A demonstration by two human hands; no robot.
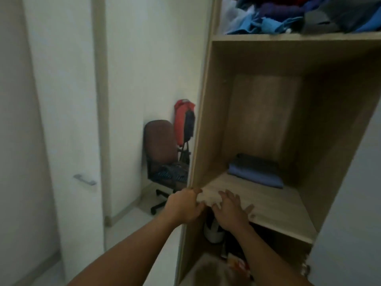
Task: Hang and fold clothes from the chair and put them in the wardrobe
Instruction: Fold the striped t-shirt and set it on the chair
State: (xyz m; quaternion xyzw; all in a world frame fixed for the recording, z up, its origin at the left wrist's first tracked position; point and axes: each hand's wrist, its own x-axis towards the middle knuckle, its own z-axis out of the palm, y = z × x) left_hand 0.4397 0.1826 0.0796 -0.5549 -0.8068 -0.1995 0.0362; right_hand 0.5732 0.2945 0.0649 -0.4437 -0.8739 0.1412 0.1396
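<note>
Both my hands are at the front left corner of the wardrobe's middle shelf (274,205). A small pale folded cloth (208,198) lies on that corner. My left hand (183,205) grips its left edge. My right hand (231,209) rests flat on its right side with fingers spread. Further back on the same shelf sits a folded blue garment (255,175) with a dark one on top. The brown office chair (162,153) stands in the room's corner behind the wardrobe's side wall, with dark and striped clothes (171,172) on its seat.
The shelf above holds a heap of blue, purple and grey clothes (299,15). Below the middle shelf are a white object (213,231) and other jumbled items. A red bag (182,120) hangs behind the chair. A white door with a metal handle (84,179) is at the left.
</note>
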